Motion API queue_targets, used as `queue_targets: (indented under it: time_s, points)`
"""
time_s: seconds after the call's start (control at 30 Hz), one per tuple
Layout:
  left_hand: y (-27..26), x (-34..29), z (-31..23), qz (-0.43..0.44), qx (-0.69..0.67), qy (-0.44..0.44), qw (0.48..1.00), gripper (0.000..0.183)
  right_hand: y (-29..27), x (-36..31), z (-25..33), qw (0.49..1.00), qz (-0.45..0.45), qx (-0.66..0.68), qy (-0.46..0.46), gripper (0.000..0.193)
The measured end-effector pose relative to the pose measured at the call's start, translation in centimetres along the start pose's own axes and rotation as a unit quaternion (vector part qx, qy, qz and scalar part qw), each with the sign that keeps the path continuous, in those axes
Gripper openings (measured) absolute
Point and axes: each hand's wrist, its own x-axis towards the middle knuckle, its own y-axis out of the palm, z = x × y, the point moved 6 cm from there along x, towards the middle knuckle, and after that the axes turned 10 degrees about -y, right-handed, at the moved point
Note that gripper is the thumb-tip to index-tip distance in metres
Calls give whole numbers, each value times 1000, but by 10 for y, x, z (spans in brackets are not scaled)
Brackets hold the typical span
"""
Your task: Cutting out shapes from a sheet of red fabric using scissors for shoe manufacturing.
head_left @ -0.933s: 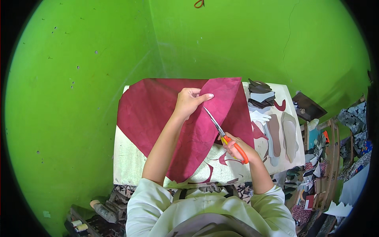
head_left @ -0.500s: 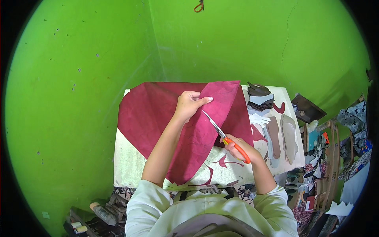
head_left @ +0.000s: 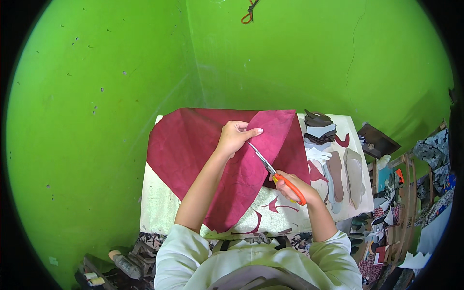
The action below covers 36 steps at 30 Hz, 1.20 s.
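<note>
A large sheet of dark red material [head_left: 186, 145], perhaps leather or fabric, lies over the table with a lighter-faced flap lifted and folded. My left hand [head_left: 237, 137] pinches this flap near its upper part, thumb on top and fingers mostly hidden behind. In my right hand [head_left: 291, 186] are scissors [head_left: 267, 166] with orange handles, pointing up and left. Their blades lie against the flap, the tips just below my left thumb. Faint curved lines mark the flap. Small red offcuts [head_left: 275, 206] are on the table in front of my right forearm.
The pale table [head_left: 159, 203] stands in a corner of green walls. To the right on it are a stack of dark and grey pieces [head_left: 320, 129] and several sole-shaped pieces [head_left: 354, 169]. A wooden rack [head_left: 408, 203] with scraps stands beyond the right edge. A bottle [head_left: 126, 263] lies low at left.
The whole view has shifted slightly, so the scene sits a little lower. Both hands keep their places on the red sheet and scissors; the blades look slightly more closed.
</note>
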Motion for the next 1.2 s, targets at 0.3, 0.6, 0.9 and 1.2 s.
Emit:
queue_targets:
  time_s: [0.3, 0.6, 0.9, 1.2]
  points:
    - [1, 4, 4, 13, -8, 0, 1000, 20, -4, 4, 9, 999, -26, -4, -28, 57]
    - [1, 6, 8, 63, 11, -15, 998, 18, -2, 10, 4, 999, -27, -18, -20, 58]
    - [-27, -19, -9, 25, 275, 229, 934, 38, -4, 8, -2, 999, -44, -16, -15, 56]
    - [-32, -33, 11, -28, 371, 233, 898, 30, 5, 6, -25, 998, -53, 33, 25, 58]
